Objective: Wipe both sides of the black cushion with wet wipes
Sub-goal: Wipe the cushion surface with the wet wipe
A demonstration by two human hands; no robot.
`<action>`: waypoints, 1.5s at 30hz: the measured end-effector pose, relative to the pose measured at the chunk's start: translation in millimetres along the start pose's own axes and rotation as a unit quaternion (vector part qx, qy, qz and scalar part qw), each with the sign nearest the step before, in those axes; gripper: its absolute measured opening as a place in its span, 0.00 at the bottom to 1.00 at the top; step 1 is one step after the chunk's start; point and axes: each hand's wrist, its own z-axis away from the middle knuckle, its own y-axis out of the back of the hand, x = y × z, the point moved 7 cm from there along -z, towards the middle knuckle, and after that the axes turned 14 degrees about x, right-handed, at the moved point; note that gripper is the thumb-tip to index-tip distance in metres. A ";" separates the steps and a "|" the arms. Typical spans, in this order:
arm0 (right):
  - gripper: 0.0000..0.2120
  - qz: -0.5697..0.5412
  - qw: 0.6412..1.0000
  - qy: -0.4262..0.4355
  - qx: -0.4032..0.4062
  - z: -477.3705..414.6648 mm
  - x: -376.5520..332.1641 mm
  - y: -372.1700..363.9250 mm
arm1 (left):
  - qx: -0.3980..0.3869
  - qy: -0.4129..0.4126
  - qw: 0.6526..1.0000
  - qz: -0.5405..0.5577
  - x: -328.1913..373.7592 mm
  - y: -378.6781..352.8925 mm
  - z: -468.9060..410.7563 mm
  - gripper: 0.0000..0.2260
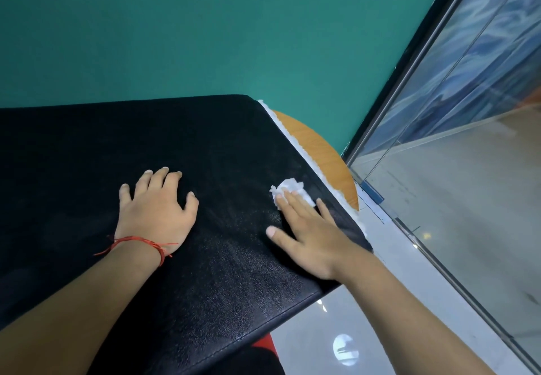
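A large black cushion (pixel 146 140) with a grained leather-like top fills the left and middle of the view. My left hand (pixel 156 207), a red thread round its wrist, lies flat on the cushion with fingers spread. My right hand (pixel 310 237) presses a crumpled white wet wipe (pixel 288 188) onto the cushion near its right edge with straight fingers. The wipe shows beyond my fingertips. A white fuzzy strip (pixel 295 143) runs along the cushion's right edge.
A round wooden tabletop (pixel 328 155) sticks out from under the cushion at the right. A teal wall (pixel 205 29) rises behind. A glass partition with a metal frame (pixel 439 111) stands at the right, above a pale glossy floor (pixel 336 330).
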 end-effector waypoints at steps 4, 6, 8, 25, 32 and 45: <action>0.41 0.017 0.998 0.055 0.012 46.2 -30.1 -1.0 | 0.001 -0.001 1.000 -0.005 -0.9 0.3 0.2 0.26; 0.41 0.026 0.997 0.076 0.014 66.4 -40.5 -0.3 | -0.001 -0.002 1.000 -0.005 -0.7 -0.1 -0.2 0.26; 0.40 0.019 0.996 0.086 0.004 84.0 -47.1 -0.2 | -0.005 0.000 1.000 -0.003 0.0 0.3 -0.2 0.26; 0.41 0.060 0.995 -0.080 -0.015 0.9 50.6 8.2 | -0.003 0.001 1.000 -0.005 -0.4 -0.7 -1.5 0.26; 0.42 0.029 0.991 -0.125 -0.034 -47.8 68.3 13.8 | -0.001 0.003 1.000 -0.001 -1.9 -2.3 -1.6 0.26; 0.45 0.009 0.999 -0.038 -0.013 47.1 19.8 5.0 | 0.000 0.000 1.000 -0.002 -2.5 -2.9 -1.5 0.26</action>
